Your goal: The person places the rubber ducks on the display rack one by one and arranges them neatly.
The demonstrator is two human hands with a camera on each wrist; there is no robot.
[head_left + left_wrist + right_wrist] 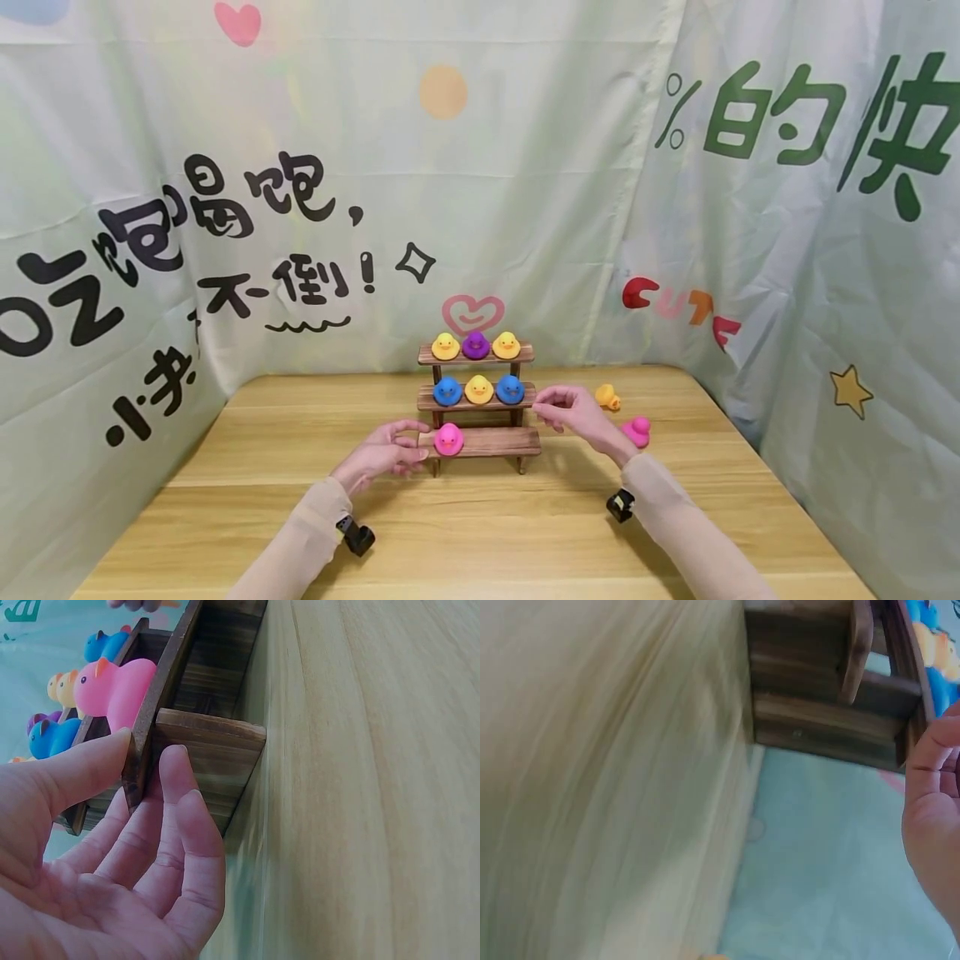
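A three-tier wooden display stand (487,442) holds rubber ducks. Its top tier has a purple duck (476,346) between two yellow ones; the middle has a yellow duck (479,390) between two blue ones. On the left of the bottom tier sits a pink duck (449,439). My left hand (386,454) pinches that tier's left end, thumb at the edge beside the duck and fingers underneath. Loosely bent, the fingers of my right hand (573,410) are at the middle tier's right end, near the right blue duck (511,389). Nothing shows in them; contact is unclear.
To the right of the stand, an orange-yellow duck (608,397) and another pink duck (637,432) lie on the wooden table (480,533). Pale printed cloth (525,208) hangs behind and on both sides.
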